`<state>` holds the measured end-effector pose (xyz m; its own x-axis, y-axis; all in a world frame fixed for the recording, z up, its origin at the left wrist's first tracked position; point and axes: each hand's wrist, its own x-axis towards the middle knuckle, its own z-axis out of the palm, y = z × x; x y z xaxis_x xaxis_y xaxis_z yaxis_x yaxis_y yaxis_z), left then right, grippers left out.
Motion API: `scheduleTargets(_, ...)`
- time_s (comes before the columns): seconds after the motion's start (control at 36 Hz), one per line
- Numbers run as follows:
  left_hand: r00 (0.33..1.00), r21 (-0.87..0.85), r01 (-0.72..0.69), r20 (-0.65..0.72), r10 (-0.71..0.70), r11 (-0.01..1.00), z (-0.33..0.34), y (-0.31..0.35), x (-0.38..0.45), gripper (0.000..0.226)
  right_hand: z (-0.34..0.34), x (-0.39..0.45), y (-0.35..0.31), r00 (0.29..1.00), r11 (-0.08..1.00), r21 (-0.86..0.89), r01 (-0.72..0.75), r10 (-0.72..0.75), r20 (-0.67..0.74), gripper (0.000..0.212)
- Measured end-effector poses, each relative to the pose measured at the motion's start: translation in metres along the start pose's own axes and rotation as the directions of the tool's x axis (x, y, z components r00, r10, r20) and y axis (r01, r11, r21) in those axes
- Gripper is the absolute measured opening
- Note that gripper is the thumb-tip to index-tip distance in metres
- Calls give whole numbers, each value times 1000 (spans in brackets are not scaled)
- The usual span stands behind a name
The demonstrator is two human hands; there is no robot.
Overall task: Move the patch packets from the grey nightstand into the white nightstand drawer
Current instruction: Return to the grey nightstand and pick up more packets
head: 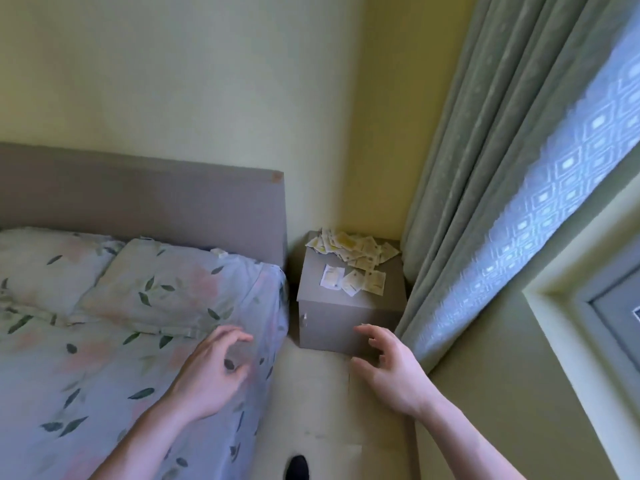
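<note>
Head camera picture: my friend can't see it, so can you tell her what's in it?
A pile of patch packets lies on top of a grey nightstand in the corner, between a bed with leafy bedding and long curtains. A person's left hand and right hand reach towards it, fingers loosely spread, holding nothing.

patch packets [349, 258]: too small and blurred to count; the print on them is unreadable
grey nightstand [332, 320]: its lower right front is covered by the right hand [388, 372]; its right side is lost against the curtain [485, 174]
bed [104, 341]: cut off by the left and bottom edges
dark shape on the floor [296, 467]: cut by the bottom edge, cannot tell what it is
both forearms: run out of the bottom edge
</note>
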<state>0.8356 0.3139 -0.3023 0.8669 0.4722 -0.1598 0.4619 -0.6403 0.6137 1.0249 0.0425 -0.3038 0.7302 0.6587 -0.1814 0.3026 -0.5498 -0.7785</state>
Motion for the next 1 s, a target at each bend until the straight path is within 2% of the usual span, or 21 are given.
scheduleTargets(0.19,992,38,-93,88,89,995,-5,42,147,36,-39,95,28,990,992,35,-119,121,-67,49)
scheduleTargets(0.39,973,31,-178,154,171,984,14,75,282,37,-72,191,62,976,974,78,-212,215,-43,48)
scheduleTargets(0.67,948,53,14,317,-30,998,93,88,430,32,-103,358,138,914,901,151,-406,398,79,44)
scheduleTargets(0.78,929,35,108,353,-113,994,130,80,481,27,-101,418,173,870,849,194,-492,489,68,36)
scheduleTargets(0.86,913,47,191,357,-195,980,161,68,510,27,-103,451,183,809,786,208,-583,584,62,27)
scheduleTargets(1.0,861,73,326,388,-328,942,216,40,556,40,-97,496,218,738,719,180,-671,672,69,35)
